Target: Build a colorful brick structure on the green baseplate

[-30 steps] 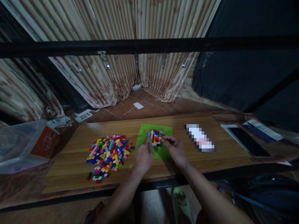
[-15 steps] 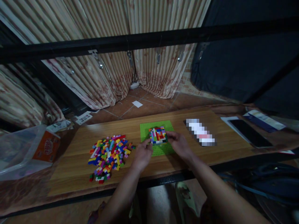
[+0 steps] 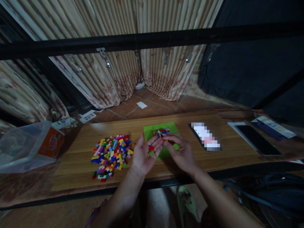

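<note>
My left hand (image 3: 145, 155) is palm up with its fingers stretched out, holding a red toy brick (image 3: 151, 148) and a green toy brick (image 3: 151, 153) on the palm. Close by on the right, my right hand (image 3: 180, 151) has its thumb and fingers drawn together at the left fingertips; any piece in that pinch is too small to make out. Behind both hands, the built block of many-coloured toy bricks (image 3: 163, 131) sits on the green baseplate (image 3: 148, 130), partly hidden by the fingers.
A pile of loose toy bricks (image 3: 112, 155) lies left on the wooden board (image 3: 73, 158). A clear plastic box (image 3: 23, 152) with an orange label stands farther left. A blurred-out phone-like object (image 3: 205, 136) and a black tablet-like slab (image 3: 258, 139) lie right.
My left hand has left the brick block and turned palm up, now showing bricks on it. My right hand has come off the block's right side toward the left fingertips.
</note>
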`<state>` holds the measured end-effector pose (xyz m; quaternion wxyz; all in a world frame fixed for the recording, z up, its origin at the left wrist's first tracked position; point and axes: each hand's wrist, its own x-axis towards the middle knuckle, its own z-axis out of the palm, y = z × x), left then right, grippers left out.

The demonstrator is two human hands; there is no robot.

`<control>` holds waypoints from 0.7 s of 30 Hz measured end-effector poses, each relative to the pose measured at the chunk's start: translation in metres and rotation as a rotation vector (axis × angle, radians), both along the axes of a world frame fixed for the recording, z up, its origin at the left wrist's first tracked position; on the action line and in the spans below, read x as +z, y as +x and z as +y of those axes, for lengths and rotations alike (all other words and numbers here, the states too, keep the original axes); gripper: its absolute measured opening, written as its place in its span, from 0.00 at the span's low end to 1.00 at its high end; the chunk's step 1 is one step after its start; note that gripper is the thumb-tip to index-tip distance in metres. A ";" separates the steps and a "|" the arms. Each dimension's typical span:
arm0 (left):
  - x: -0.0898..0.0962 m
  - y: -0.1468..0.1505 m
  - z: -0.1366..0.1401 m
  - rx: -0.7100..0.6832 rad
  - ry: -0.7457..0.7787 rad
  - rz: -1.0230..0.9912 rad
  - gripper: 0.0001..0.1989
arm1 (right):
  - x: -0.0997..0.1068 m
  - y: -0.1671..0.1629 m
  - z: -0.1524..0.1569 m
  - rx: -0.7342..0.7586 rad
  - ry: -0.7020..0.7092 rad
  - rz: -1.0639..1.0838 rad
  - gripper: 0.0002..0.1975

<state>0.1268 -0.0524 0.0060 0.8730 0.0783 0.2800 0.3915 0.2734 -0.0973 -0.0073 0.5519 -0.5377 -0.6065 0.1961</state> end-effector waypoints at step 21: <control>-0.006 0.003 -0.003 -0.141 0.059 -0.057 0.26 | -0.003 -0.020 -0.008 0.251 0.009 -0.484 0.09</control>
